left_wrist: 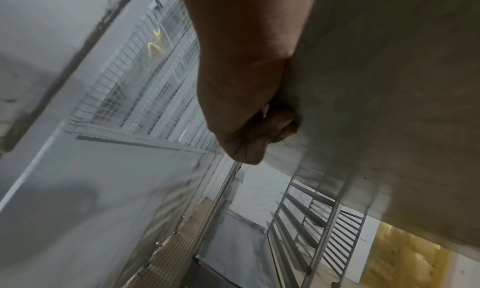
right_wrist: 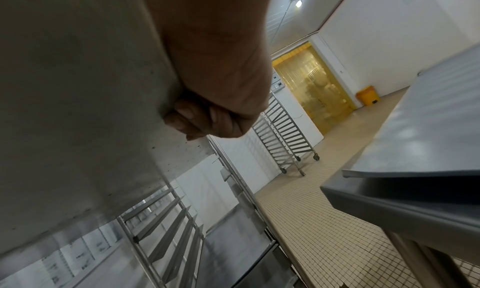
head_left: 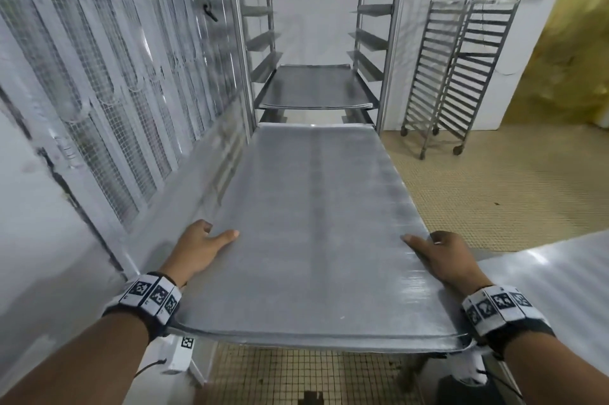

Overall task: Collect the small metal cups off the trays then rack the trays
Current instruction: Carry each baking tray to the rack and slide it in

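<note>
Long grey metal tray (head_left: 316, 223), bare, level, far end at the open rack (head_left: 385, 41). Second tray (head_left: 313, 84) already racked just above, slightly bowed front edge.

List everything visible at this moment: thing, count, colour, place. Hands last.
Held tray: one, grey metal, bare, far end at the rack.
Racked tray: one, grey, on a runner above the held tray's far end.
Tray rack: one, steel, straight ahead.
Wheeled racks: two, steel, nested against the right wall.
Steel table: one, grey, at right.
Strip curtain: yellow, far right doorway.
Bin: one, yellow, beside the curtain.
Left hand: grips tray's left edge.
Right hand: grips tray's right edge.
</note>
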A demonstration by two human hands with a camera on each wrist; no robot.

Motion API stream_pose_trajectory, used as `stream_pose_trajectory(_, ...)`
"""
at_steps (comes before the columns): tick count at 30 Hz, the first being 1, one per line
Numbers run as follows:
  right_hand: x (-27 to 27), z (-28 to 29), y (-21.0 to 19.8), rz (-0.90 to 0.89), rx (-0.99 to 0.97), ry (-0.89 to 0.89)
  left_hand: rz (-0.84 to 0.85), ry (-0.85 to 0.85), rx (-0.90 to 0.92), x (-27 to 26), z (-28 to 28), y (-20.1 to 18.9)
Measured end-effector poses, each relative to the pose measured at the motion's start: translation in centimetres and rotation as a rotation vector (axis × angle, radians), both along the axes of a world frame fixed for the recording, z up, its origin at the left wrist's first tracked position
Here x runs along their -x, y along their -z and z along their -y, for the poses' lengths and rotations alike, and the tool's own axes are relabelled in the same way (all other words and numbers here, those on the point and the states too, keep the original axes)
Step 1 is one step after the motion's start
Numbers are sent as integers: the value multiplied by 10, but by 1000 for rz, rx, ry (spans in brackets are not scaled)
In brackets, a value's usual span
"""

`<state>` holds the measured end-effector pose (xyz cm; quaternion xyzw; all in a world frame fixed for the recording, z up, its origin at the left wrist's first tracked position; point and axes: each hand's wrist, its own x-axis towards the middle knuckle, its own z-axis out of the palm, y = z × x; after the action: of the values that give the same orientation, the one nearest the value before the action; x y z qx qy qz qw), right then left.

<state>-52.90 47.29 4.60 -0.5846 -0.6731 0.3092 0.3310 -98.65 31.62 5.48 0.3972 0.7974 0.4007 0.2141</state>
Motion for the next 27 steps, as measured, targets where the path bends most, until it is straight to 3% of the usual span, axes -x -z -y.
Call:
stream_pose_trajectory(14, 17, -160, -7, 41, 24, -112, -51, -81, 55, -12, -128, -1)
stream_pose_trajectory(27, 51, -246, 9, -27, 105, -101, -27, -47, 22, 12, -217, 10)
